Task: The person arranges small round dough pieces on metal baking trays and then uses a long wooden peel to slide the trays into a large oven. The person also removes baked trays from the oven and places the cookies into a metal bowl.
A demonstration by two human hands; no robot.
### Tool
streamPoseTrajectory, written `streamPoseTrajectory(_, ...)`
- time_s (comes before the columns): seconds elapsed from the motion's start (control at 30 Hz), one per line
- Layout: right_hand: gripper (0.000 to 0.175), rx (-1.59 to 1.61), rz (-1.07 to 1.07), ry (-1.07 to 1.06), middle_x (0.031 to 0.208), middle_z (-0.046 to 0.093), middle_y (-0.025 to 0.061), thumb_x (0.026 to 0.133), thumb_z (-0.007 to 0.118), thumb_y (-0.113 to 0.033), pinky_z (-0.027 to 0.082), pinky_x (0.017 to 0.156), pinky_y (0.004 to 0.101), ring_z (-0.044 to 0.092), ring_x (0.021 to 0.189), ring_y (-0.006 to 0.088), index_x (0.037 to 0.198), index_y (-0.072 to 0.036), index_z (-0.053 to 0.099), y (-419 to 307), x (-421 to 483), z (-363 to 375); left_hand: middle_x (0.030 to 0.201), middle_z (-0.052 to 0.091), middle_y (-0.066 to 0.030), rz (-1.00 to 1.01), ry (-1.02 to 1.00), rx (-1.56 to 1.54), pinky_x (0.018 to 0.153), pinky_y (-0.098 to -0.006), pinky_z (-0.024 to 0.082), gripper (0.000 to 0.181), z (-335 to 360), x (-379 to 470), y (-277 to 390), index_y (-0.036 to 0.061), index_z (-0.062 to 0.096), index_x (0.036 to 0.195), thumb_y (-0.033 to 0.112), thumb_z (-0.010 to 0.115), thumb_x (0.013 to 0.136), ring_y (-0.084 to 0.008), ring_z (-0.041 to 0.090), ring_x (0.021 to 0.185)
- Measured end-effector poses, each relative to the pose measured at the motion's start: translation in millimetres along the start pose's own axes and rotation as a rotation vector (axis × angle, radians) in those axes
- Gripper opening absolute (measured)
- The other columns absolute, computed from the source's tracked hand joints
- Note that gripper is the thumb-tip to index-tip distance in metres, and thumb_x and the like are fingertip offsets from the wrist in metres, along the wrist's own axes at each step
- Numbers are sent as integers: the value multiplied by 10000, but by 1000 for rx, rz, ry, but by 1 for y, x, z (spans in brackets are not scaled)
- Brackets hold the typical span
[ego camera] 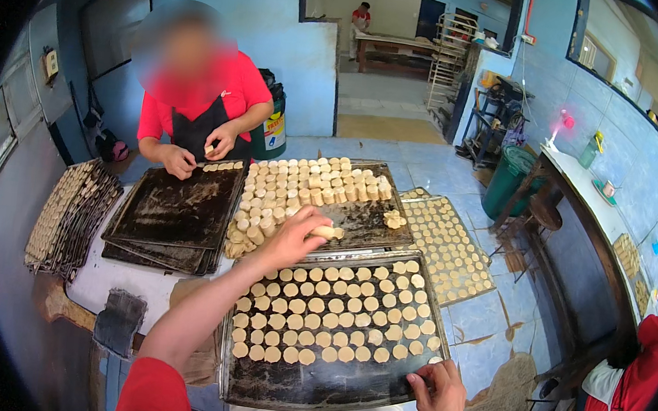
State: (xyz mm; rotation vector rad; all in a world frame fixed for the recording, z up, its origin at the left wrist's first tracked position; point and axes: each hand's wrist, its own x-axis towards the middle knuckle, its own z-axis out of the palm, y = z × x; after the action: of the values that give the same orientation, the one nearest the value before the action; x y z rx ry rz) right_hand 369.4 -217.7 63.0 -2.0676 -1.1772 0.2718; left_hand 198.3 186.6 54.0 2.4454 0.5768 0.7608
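My left hand (297,235) grips a short stack of pale dough discs (325,232), held over the gap between two dark baking trays. At the near tray's right edge, my right hand (443,394) has its thumb and fingers apart. Its fingertips touch or nearly touch a single dough disc (436,360) by the rim. Rows of flat discs cover most of the near baking tray (319,389), whose front strip shows bare dark metal. Behind it, another tray (357,222) carries many upright stacks of discs (289,187) and a small crumpled dough piece (394,219).
Across the table, a co-worker (202,106) handles discs over a dark tray (170,209). Filled trays (73,215) are piled at the left. More disc-covered trays (448,248) lie to the right. Another person in a red sleeve (651,374) is at the right edge.
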Motion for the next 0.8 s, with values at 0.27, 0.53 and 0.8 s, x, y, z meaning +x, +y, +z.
streamPoseTrajectory(0.27, 157, 374, -198, -252, 885, 638, 92, 945, 818, -93, 484, 605, 326, 579, 648, 176, 1040, -2, 732, -44, 4, 58, 1277, 724, -172, -669, -100, -1221, 953, -377, 640, 480, 17, -178, 132, -39, 564, 1484, 5, 703, 1027, -286, 752, 1160)
streamPoseTrajectory(0.53, 80, 426, -378, -617, 943, 675, 140, 980, 739, -54, 539, 644, 411, 672, 724, 346, 1037, -8, 708, -106, -14, 118, 1270, 682, -87, -755, 307, -1038, 865, -296, 628, 383, 32, -308, 161, -2, 648, 1393, 22, 734, 1021, -142, 702, 1039)
streamPoseTrajectory(0.8, 53, 508, -562, -852, 956, 654, 147, 943, 691, -30, 539, 637, 450, 695, 778, 379, 981, -23, 654, -142, -16, 161, 1224, 721, -133, -810, 632, -1196, 769, -347, 646, 323, 11, -354, 165, -25, 635, 1324, -56, 665, 1004, -208, 732, 1050)
